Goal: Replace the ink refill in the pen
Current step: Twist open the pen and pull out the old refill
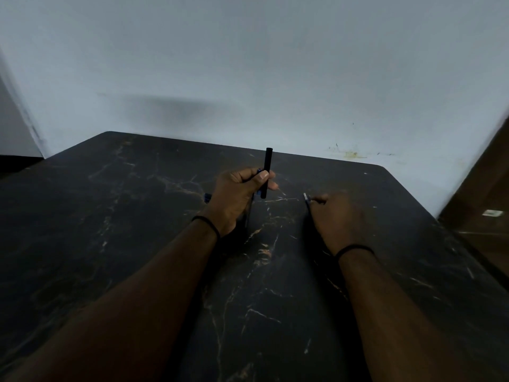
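Note:
My left hand (239,194) holds a black pen barrel (266,172) upright between thumb and fingers above the dark marble table (137,216). A small blue part (259,172) shows behind the thumb in the same hand. Another blue piece (207,197) peeks out on the table just left of that hand. To the right, my right hand (337,219) lies low on the table with curled fingers pinching a thin refill; its pale tip (306,197) sticks out to the left. The rest of the refill is hidden by the hand.
The table's far edge meets a pale wall (248,78). A brown wooden surface (484,194) stands past the table's right edge. Both wrists wear black bands.

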`<state>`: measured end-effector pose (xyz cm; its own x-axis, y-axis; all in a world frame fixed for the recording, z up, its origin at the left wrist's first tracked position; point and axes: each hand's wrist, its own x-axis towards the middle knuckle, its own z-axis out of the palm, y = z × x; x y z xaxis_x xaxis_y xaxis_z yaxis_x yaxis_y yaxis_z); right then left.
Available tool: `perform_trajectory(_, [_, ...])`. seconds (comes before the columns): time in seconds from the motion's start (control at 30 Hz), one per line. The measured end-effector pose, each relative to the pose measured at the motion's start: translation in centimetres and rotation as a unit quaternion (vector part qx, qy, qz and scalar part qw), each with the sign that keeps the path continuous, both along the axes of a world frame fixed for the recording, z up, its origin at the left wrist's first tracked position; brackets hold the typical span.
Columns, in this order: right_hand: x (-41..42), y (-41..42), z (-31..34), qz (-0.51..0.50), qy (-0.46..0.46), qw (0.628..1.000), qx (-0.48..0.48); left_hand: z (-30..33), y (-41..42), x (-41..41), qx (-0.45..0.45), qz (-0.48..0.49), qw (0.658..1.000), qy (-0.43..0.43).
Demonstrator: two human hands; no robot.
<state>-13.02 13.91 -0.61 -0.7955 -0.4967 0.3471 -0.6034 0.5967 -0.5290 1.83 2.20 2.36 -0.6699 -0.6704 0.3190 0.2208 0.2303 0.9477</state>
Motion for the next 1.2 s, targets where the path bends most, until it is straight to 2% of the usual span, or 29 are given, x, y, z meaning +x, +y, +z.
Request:
perform_trajectory(0.2, [0.1, -0.5, -0.3, 0.009, 0.000, 0.999, 0.042, -0.1, 0.0, -0.1, 0.000, -0.001, 1.000, 0.002])
perform_trajectory(0.43, [0.4, -0.5, -0.3, 0.023, -0.010, 1.000, -0.002, -0.3, -0.4, -0.2, 0.007, 0.004, 1.000, -0.001])
perform_trajectory(0.6, [0.4, -0.4, -0.1, 0.001, 0.012, 0.999, 0.047, -0.5, -0.5, -0.3, 0.004, 0.002, 1.000, -0.003])
perform_trajectory(0.83, [0.8, -0.4, 0.1, 0.004, 0.031, 0.997, 0.064, -0.5, -0.5, -0.3, 0.007, 0.004, 1.000, 0.000])
perform_trajectory(1.03, [1.2, -0.5, 0.2, 0.008, 0.023, 0.999, 0.027, -0.5, -0.5, -0.3, 0.006, 0.003, 1.000, -0.004])
perform_trajectory(1.2, [1.7, -0.6, 0.2, 0.014, 0.009, 0.997, 0.080, -0.2, 0.1, -0.2, 0.023, -0.006, 1.000, 0.008])
